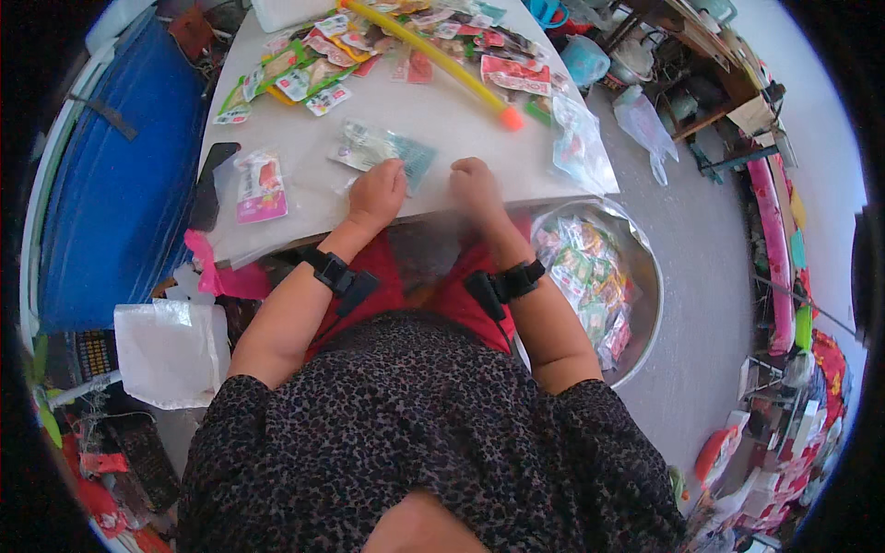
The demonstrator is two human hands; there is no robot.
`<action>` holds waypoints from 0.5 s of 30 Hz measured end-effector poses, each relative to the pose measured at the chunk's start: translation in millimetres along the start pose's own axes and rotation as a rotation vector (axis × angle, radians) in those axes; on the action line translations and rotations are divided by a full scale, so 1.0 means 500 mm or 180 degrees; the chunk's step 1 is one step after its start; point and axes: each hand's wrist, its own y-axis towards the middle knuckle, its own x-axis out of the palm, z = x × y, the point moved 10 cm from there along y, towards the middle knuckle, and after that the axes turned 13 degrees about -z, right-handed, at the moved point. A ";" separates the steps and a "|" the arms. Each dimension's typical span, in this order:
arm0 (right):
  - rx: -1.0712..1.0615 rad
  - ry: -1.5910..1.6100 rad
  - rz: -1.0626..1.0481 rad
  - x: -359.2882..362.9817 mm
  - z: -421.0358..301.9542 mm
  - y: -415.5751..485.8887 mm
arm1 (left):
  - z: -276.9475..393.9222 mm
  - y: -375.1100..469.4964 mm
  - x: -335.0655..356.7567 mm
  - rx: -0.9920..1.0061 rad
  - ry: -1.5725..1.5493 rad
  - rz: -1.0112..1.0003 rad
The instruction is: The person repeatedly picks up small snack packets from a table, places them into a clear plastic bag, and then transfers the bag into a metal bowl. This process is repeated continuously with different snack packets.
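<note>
My left hand [379, 196], fingers curled, rests at the near edge of the white table [505, 166], against a silver and teal packet [373, 148] lying flat. Whether the fingers grip the packet does not show. Curled and slightly blurred, my right hand [476, 186] is just right of the packet, apart from it; nothing shows in it. A pink and white packet [261, 186] lies on clear plastic to the left. Many small snack packets [297, 76] are heaped at the far side, with a yellow tube [435, 59] with an orange end lying across them.
A metal basin [653, 276] holding many packets stands right of my legs. A dark phone-like object [207, 200] lies at the table's left edge. Clear plastic bags [577, 142] lie at the right corner. A blue panel [128, 173] is at the left, and a cluttered shelf [719, 110] at the right.
</note>
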 end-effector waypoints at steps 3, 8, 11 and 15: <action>0.0102 0.0000 -0.0333 0.042 -0.001 0.003 | 0.044 0.005 -0.003 0.0000 0.0316 -0.0352; 0.0135 -0.0277 -0.0112 0.051 -0.026 0.023 | 0.045 0.007 -0.006 -0.0163 0.0102 -0.0494; 0.0135 -0.0429 0.0084 0.034 0.013 0.053 | 0.054 0.009 -0.006 -0.0131 0.0052 -0.0563; 0.0432 -0.0460 0.0159 0.018 0.014 0.040 | 0.039 -0.003 0.036 0.0657 0.0582 -0.0451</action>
